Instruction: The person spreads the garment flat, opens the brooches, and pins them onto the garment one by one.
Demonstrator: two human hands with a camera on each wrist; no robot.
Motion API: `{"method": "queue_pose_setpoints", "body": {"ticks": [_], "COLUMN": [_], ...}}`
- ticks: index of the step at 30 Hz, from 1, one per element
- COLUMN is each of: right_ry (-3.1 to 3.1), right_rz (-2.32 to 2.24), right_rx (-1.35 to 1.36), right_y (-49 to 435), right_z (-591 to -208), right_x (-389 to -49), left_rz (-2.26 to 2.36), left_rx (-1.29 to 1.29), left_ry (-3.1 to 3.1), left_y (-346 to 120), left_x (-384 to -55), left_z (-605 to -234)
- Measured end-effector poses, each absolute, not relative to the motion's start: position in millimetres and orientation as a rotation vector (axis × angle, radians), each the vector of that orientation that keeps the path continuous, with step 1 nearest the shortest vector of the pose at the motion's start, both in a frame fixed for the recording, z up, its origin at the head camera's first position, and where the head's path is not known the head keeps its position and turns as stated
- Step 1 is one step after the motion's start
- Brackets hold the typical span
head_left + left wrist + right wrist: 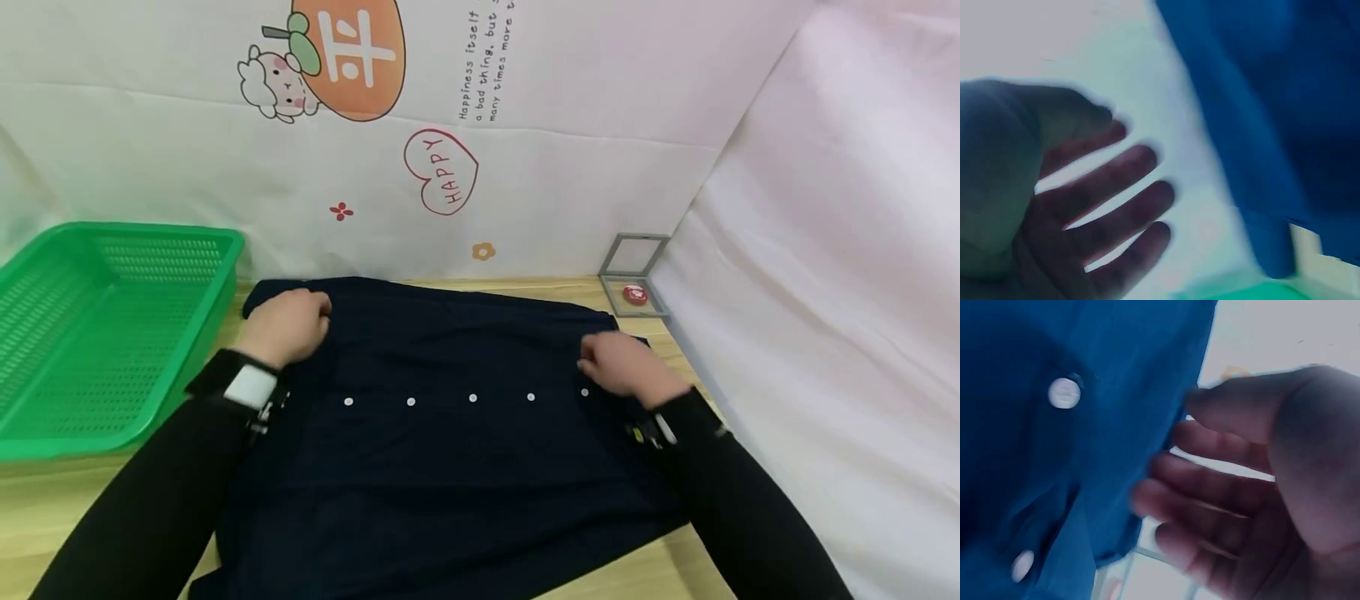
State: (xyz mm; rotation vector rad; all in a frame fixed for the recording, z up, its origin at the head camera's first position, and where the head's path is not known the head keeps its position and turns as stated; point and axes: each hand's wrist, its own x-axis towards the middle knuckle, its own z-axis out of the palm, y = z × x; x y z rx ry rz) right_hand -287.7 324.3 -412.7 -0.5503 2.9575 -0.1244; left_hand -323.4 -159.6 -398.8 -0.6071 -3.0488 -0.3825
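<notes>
Black sleeves [757,500], nearest the camera, reach in from the bottom corners towards a white backdrop [600,108] that hangs behind and along the right. Between the arms, a dark blue shirt [450,483] lies spread on the desk [82,492]. Its far edge runs from side to side along the backdrop, while part of its near side passes out of the head view, so I cannot tell which way its long axis goes. Just beside its left side sits a green basket [142,229]. The left hand [285,327] is over the shirt's far left corner, its fingers parted, nothing between them and the thumb. The right hand [626,364] is over the right end, well apart from the other, fingers loosely bent and no cloth seen between them; whether the tips touch the shirt I cannot tell. Most of the shirt thus lies between the hands and towards the person. Beyond the right hand stands a grey-edged case [626,276], lid up, with a red disc [635,294] in it. White buttons [473,398] run left to right across the shirt; the right hand is just beside the last, the left hand farther from the first.
</notes>
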Motion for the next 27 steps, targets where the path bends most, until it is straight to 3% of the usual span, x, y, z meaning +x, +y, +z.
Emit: {"method": "queue_pose_setpoints", "body": {"ticks": [5, 10, 18, 27], "right_ry": [3.064, 3.068, 3.081, 2.986], "right_rz": [-0.186, -0.186, -0.123, -0.170], "right_rx": [-0.518, -0.453, -0.412, -0.416], "right_y": [309, 293, 286, 286], "right_z": [-417, -431, -449, -447], "right_x": [-343, -375, -380, -383], "left_rz": [-0.353, -0.260, -0.443, -0.570], "left_rx": [-0.404, -0.500, -0.665, -0.603], "left_ry": [-3.175, -3.207, -3.170, -3.148], "left_y": [-177, -184, -180, -185], "left_x": [-377, -399, -410, -418], "left_z": [-429, -447, -440, -438]}}
